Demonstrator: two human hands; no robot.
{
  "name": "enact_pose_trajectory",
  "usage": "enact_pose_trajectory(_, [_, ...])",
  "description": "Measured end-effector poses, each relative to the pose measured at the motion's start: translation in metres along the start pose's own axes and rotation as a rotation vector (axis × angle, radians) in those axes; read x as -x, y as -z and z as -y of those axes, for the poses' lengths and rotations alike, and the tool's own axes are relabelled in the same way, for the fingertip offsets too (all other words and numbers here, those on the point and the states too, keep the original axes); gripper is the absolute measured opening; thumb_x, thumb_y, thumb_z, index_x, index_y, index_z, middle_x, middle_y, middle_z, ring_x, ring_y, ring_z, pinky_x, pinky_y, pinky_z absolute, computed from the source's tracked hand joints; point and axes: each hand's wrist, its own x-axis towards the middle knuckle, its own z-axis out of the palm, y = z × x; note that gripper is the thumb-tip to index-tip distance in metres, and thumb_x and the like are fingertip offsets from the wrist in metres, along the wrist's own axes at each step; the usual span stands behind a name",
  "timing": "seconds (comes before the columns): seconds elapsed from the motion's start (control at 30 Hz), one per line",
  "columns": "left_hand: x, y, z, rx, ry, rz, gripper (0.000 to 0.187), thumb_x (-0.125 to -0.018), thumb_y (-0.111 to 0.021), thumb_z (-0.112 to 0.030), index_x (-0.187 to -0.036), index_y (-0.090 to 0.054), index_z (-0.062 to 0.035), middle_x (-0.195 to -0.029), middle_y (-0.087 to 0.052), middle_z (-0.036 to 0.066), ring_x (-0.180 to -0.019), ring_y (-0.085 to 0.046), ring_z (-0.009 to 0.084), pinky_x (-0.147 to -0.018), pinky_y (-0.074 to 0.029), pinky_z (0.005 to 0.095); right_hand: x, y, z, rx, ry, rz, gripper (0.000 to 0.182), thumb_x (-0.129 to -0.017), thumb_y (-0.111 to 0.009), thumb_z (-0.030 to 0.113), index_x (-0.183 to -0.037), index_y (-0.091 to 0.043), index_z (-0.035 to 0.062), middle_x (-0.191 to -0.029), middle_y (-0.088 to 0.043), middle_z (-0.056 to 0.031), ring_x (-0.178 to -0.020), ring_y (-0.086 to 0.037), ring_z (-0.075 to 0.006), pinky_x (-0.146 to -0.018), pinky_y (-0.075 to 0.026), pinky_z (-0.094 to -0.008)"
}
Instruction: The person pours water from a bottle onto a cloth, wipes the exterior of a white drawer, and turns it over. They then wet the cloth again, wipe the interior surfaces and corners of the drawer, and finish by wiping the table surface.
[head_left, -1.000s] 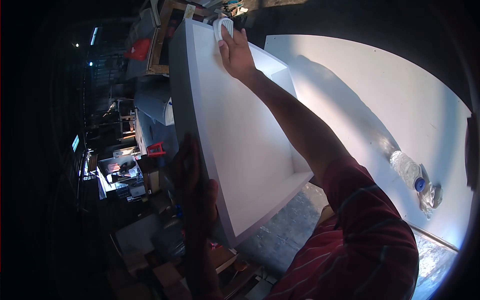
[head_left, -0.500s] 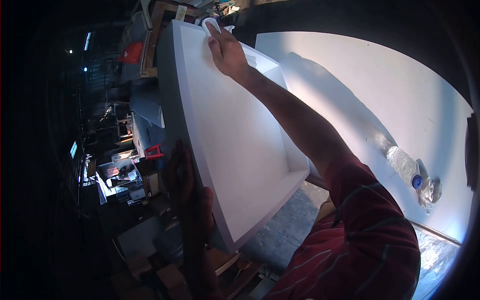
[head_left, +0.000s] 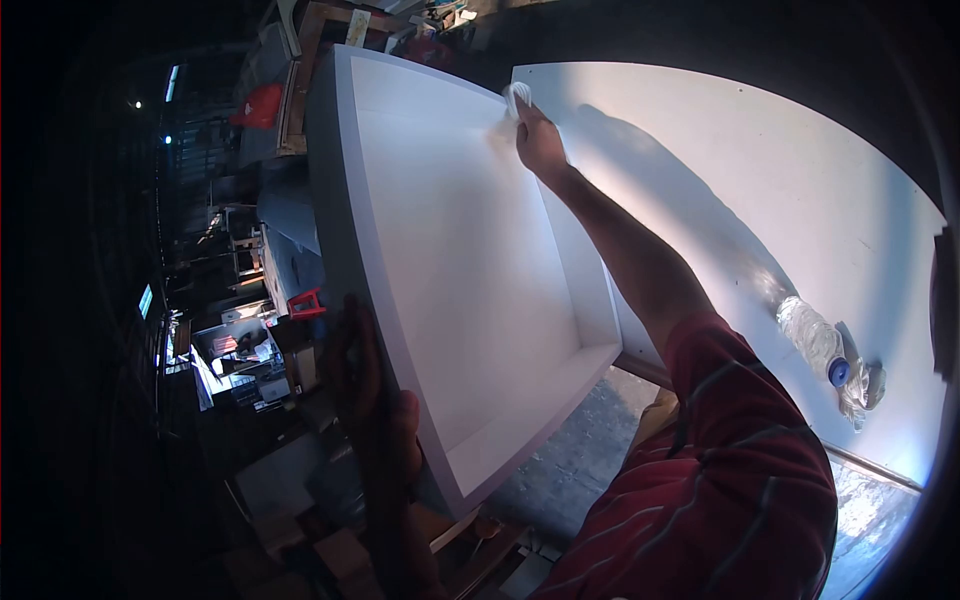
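A white open box (head_left: 470, 230) with raised side walls stands tilted in the middle of the view. My right hand (head_left: 541, 143) holds a folded white cloth (head_left: 519, 98) against the box's upper right corner, its fingers pressed on it. At the lower left, my left hand (head_left: 375, 390) grips the box by its left side wall, with the thumb over the edge and the fingers in shadow along the outer face.
A white board (head_left: 700, 130) lies at the right, bearing a clear plastic bottle (head_left: 808, 335) with a blue cap and a crumpled clear plastic piece (head_left: 858, 393). A red bag (head_left: 262, 105) and a red stool (head_left: 306, 304) are at the left.
My right hand has moved with the cloth from the box's top edge rightward and slightly down to its upper right corner. The box has shifted slightly; my left hand keeps its hold.
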Motion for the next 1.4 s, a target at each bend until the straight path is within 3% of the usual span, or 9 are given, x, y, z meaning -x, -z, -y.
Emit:
enact_pose_trajectory(0.13, [0.001,-0.001,-0.005,0.074,0.027,0.009,0.072,-0.086,-0.037,-0.048,-0.142,-0.036,-0.0031,-0.145,-0.032,0.02,-0.134,-0.029,0.0361,-0.108,-0.024,0.0503,0.006,-0.005,0.051,-0.105,0.326,-0.174,0.056,-0.08,-0.049,-0.004,-0.135,-0.043,0.0062,-0.128,-0.046,-0.0324,-0.116,-0.049,-0.0448,-0.099,-0.044,-0.0436])
enact_pose_trajectory(0.4, [0.0,0.001,-0.003,-0.001,0.058,0.024,0.074,-0.079,-0.038,-0.044,-0.145,-0.034,-0.009,-0.148,-0.03,0.015,-0.137,-0.025,0.0319,-0.11,-0.021,0.0512,0.019,-0.018,-0.06,0.322,-0.007,-0.111,0.058,-0.081,-0.043,-0.004,-0.139,-0.035,0.0004,-0.125,-0.051,-0.0245,-0.107,-0.055,-0.041,-0.098,-0.044,-0.0421])
enact_pose_trajectory(0.7, [0.0,-0.001,-0.004,-0.003,-0.017,-0.006,0.072,-0.085,-0.039,-0.047,-0.142,-0.036,-0.0032,-0.145,-0.033,0.02,-0.133,-0.031,0.0348,-0.107,-0.024,0.049,0.001,0.016,-0.055,0.657,-0.18,0.272,0.047,-0.077,-0.048,0.002,-0.124,-0.049,-0.0032,-0.103,-0.065,-0.0219,-0.101,-0.058,-0.0415,-0.098,-0.043,-0.0433])
enact_pose_trajectory(0.83, [-0.003,0.0,-0.005,0.02,-0.001,-0.007,0.07,-0.085,-0.04,-0.045,-0.142,-0.037,-0.0031,-0.145,-0.034,0.019,-0.132,-0.032,0.0349,-0.108,-0.024,0.0495,0.001,0.048,-0.037,0.437,-0.351,0.272,0.03,-0.084,-0.045,0.011,-0.109,-0.061,0.0038,-0.106,-0.063,-0.026,-0.099,-0.061,-0.0409,-0.085,-0.049,-0.0482])
enact_pose_trajectory(1.03, [0.0,0.001,-0.004,-0.029,0.007,-0.011,0.079,-0.079,-0.054,-0.053,-0.14,-0.039,-0.0054,-0.142,-0.034,0.02,-0.131,-0.033,0.0368,-0.104,-0.031,0.052,0.024,0.091,-0.022,0.147,-0.301,-0.194,0.029,-0.088,-0.048,0.017,-0.11,-0.056,-0.0001,-0.091,-0.065,-0.0264,-0.087,-0.063,-0.0442,-0.076,-0.051,-0.0484])
enact_pose_trajectory(1.1, [-0.001,0.0,-0.004,-0.015,0.019,-0.027,0.081,-0.077,-0.057,-0.054,-0.14,-0.04,-0.0062,-0.141,-0.032,0.02,-0.13,-0.033,0.0376,-0.102,-0.032,0.0523,0.033,0.099,-0.009,-0.158,-0.428,-0.345,0.029,-0.092,-0.045,0.016,-0.115,-0.054,0.0001,-0.099,-0.065,-0.0254,-0.092,-0.065,-0.038,-0.079,-0.051,-0.0429])
enact_pose_trajectory(1.13, [-0.001,0.0,-0.004,-0.003,0.029,-0.044,0.083,-0.075,-0.06,-0.054,-0.14,-0.04,-0.007,-0.14,-0.031,0.02,-0.129,-0.034,0.0385,-0.101,-0.034,0.0525,0.038,0.097,-0.027,-0.355,-0.396,-0.346,0.034,-0.093,-0.036,0.016,-0.118,-0.052,-0.0021,-0.098,-0.062,-0.0151,-0.083,-0.064,-0.0237,-0.072,-0.054,-0.0359])
enact_pose_trajectory(1.3, [-0.004,-0.002,-0.004,0.057,0.068,-0.05,0.083,-0.076,-0.06,-0.053,-0.142,-0.036,-0.0081,-0.139,-0.028,0.022,-0.125,-0.037,0.0382,-0.096,-0.038,0.0518,0.059,0.113,-0.014,-0.78,-0.443,-0.344,0.035,-0.092,-0.033,0.007,-0.122,-0.044,-0.0055,-0.11,-0.057,-0.017,-0.097,-0.06,-0.0226,-0.083,-0.051,-0.0351])
enact_pose_trajectory(1.4, [-0.005,-0.002,-0.011,0.087,0.077,-0.042,0.084,-0.076,-0.06,-0.051,-0.143,-0.034,-0.0081,-0.138,-0.027,0.022,-0.123,-0.039,0.0373,-0.093,-0.039,0.0518,0.064,0.115,-0.028,-0.978,-0.608,-0.271,0.03,-0.089,-0.052,0.005,-0.116,-0.04,-0.0004,-0.105,-0.054,-0.0129,-0.091,-0.059,-0.0197,-0.078,-0.052,-0.0323])
